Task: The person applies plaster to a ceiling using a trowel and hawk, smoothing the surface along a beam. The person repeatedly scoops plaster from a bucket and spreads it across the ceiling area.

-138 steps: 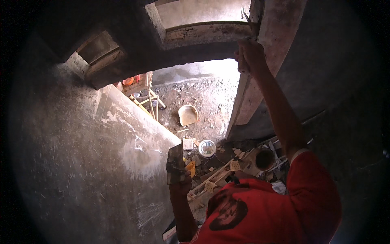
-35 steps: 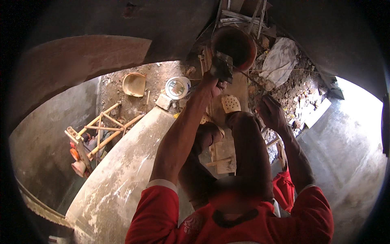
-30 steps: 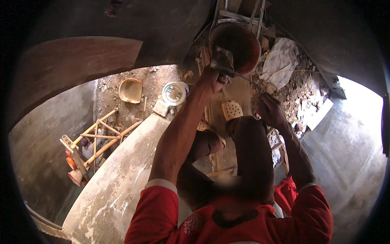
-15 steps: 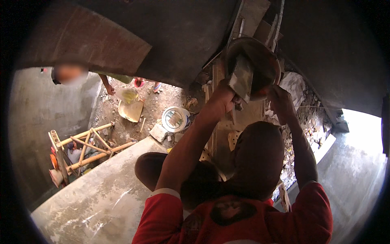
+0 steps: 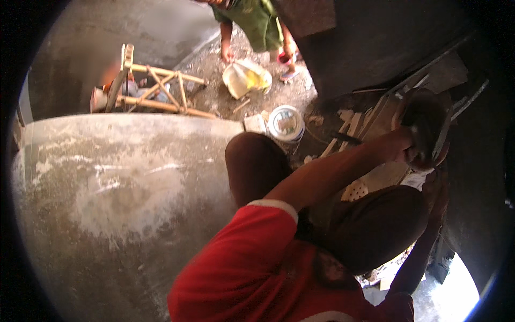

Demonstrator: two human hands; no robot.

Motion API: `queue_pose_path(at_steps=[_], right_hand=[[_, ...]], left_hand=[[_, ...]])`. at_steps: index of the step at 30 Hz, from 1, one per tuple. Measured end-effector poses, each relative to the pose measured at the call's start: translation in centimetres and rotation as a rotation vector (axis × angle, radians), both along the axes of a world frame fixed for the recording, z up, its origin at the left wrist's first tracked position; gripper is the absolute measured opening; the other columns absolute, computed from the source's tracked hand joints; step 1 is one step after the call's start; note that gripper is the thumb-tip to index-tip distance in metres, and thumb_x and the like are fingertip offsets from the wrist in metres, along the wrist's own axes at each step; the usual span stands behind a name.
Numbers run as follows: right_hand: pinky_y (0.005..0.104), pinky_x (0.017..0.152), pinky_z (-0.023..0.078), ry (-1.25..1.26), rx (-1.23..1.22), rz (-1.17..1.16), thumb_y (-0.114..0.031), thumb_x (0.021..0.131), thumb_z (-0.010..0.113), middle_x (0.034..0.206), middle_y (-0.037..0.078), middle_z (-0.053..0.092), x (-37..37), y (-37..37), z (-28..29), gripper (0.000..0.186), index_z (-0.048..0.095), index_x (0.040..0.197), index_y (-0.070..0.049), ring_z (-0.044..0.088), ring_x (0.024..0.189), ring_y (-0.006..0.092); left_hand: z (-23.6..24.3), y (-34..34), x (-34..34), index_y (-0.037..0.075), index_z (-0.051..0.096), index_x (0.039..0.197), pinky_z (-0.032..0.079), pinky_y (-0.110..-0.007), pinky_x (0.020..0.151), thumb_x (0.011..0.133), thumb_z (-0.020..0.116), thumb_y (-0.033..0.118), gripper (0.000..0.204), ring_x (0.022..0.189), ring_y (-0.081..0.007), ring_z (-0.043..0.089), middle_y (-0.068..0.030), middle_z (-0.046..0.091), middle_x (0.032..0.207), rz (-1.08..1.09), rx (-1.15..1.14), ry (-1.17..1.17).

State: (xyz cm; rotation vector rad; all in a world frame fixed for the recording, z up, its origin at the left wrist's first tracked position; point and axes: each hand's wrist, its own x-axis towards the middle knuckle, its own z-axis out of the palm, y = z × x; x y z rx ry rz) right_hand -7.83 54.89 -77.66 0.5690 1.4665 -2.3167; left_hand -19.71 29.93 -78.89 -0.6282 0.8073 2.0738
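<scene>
My left hand (image 5: 398, 144) is closed on a dark, flat plastering tool (image 5: 417, 144), held over the dark bucket (image 5: 412, 107) on the right. The tool's outline blends into the bucket's shadowed interior. My right hand (image 5: 432, 187) is dim, just below the bucket; I cannot make out its fingers or anything in them. My bent legs lie beneath my arms, with a perforated pale shoe (image 5: 355, 190) showing between them on the boards.
A person in green shorts (image 5: 249, 27) stands beyond a pale container with yellow in it (image 5: 244, 79). A bamboo frame (image 5: 166, 110), white bucket (image 5: 286, 123) and rubble occupy the lower ground. A broad concrete surface (image 5: 123, 204) spans the left; dark walls close in right.
My view has swung left, shifting my hands and the dark bucket rightward. The co-worker shows much more. My right hand, raised at the window frame 4.6 seconds ago, is now low beside the bucket.
</scene>
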Motion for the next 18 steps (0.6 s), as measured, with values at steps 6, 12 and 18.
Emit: queue_pose_path(at_steps=[6,12,18], right_hand=[[0.0321,0.064,0.048,0.615,1.012,0.298,-0.034,0.106,0.046,0.092,0.003,0.065,1.5,-4.0,5.7,0.033,0.061,0.119,-0.007,0.062,0.077,0.0169],[0.0325,0.070,0.051,0.462,1.116,0.296,-0.025,0.103,0.051,0.098,0.006,0.066,3.7,-3.6,7.0,0.030,0.061,0.123,-0.005,0.064,0.084,0.0186],[0.0330,0.077,0.054,0.345,1.150,0.267,-0.017,0.099,0.056,0.103,0.009,0.068,7.4,-3.1,8.3,0.032,0.060,0.127,-0.004,0.065,0.091,0.0203]], left_hand=[[2.4,0.7,-0.6,0.015,0.062,0.087,0.035,-0.026,0.044,0.097,0.059,0.026,0.016,0.054,-0.0158,0.049,-0.0023,0.058,0.074,0.044,0.087,-0.186],[2.5,-0.5,-3.2,0.015,0.064,0.086,0.034,-0.027,0.043,0.097,0.061,0.029,0.018,0.055,-0.0158,0.048,-0.0034,0.056,0.071,0.115,0.183,-0.176],[7.6,-7.3,-1.4,0.012,0.070,0.114,0.049,-0.045,0.084,0.094,0.062,0.031,0.029,0.095,-0.0335,0.065,-0.0164,0.068,0.103,-0.290,-0.718,1.373]])
